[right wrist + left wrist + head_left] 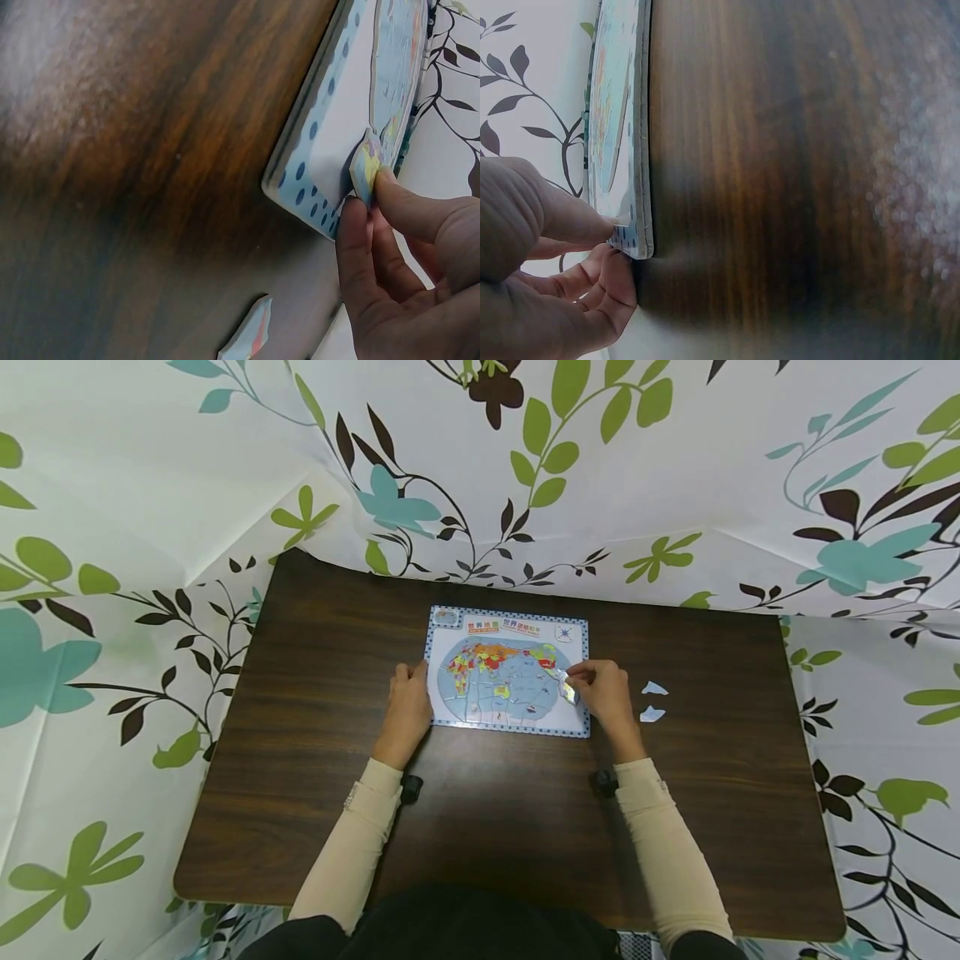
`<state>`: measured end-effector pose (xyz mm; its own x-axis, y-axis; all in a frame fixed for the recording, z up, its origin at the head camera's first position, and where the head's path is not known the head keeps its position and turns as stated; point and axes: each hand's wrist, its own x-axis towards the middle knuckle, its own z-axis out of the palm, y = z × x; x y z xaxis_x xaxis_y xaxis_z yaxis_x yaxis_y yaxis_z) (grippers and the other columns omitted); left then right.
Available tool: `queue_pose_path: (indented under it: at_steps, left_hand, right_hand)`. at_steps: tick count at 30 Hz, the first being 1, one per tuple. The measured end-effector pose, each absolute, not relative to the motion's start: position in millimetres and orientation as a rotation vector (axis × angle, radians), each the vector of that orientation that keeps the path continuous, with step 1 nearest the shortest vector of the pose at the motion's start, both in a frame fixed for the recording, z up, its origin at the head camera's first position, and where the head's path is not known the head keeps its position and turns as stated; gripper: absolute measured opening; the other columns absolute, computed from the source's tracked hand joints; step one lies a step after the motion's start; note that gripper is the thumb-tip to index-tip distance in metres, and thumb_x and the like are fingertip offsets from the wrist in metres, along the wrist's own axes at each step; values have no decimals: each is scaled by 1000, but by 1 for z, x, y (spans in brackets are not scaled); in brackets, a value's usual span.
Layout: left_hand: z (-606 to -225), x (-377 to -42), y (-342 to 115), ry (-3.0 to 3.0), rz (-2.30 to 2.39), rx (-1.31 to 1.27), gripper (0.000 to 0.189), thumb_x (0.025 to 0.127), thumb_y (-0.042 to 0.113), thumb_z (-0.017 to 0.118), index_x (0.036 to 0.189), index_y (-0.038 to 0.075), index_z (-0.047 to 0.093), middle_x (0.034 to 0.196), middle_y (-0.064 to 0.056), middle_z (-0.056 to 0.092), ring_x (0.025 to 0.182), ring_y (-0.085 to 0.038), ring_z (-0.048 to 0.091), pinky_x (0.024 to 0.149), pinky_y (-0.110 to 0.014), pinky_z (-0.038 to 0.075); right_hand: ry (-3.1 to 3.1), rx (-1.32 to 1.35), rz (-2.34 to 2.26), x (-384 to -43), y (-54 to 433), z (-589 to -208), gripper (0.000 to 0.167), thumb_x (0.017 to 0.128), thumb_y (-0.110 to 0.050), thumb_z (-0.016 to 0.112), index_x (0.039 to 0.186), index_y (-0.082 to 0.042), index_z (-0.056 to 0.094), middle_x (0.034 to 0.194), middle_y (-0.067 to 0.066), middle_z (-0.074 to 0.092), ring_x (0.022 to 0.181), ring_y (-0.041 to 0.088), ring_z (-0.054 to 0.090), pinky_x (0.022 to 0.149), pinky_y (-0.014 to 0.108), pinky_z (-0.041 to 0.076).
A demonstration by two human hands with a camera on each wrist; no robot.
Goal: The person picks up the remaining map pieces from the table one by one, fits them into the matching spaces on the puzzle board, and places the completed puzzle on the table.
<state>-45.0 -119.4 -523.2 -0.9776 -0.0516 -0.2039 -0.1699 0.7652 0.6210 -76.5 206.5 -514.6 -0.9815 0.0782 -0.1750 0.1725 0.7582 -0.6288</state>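
A world map jigsaw puzzle (pixel 491 727) with a dotted blue border lies on the dark wooden table. Its left edge is pinched by my left hand (pixel 409 703), thumb on the border and fingers curled at the side in the left wrist view (pixel 577 262). Between thumb and fingertips, my right hand (pixel 606 693) pinches a puzzle piece (pixel 366 166), blue with yellow and purple patches. That piece is tilted over the right side of the map, near the board's edge. Most of the map is filled in.
Two loose puzzle pieces, an upper one (pixel 654 688) and a lower one (pixel 652 714), lie on the table (pixel 720 793) to the right of the board. A white cloth with leaf prints (pixel 480 552) hangs behind the table and down its sides.
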Motion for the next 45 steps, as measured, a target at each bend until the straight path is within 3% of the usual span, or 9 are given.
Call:
queue_pose_path:
  at_steps: [17,27,37,42,45]
  left_hand:
    - [-521,-46,-119,2802,1009,-165,47,109,-2,52,156,-3,50,136,-31,49,122,-49,54,101,-60,53]
    - [-523,-47,-119,2804,982,-187,48,108,-3,52,156,-5,49,138,-31,50,125,-48,55,103,-58,54]
    - [-524,-46,-120,2791,995,-191,50,107,-4,54,157,-4,49,138,-31,49,125,-47,54,103,-58,54]
    - [-524,-44,-120,2790,1011,-185,48,109,0,52,157,-2,49,138,-30,49,125,-47,54,103,-59,54]
    - [-524,-43,-119,2787,1007,-186,48,109,0,52,158,-2,49,139,-31,49,126,-47,54,103,-58,54]
  right_hand:
    - [2828,224,-982,-73,201,-511,13,99,-7,75,109,-3,82,100,17,77,86,28,65,72,34,47]
    - [2823,210,-946,-70,196,-515,18,99,-12,77,114,-2,80,107,17,77,95,30,69,82,42,54]
    - [2876,91,-811,-65,190,-514,27,100,-15,76,126,-8,79,115,17,71,98,34,68,80,49,53]
    - [2932,137,-920,-65,203,-514,27,100,-14,75,125,-3,77,109,17,74,93,33,69,78,46,52]
    - [2944,221,-959,-66,226,-512,33,103,-15,72,132,-1,72,114,20,74,93,35,68,76,47,52]
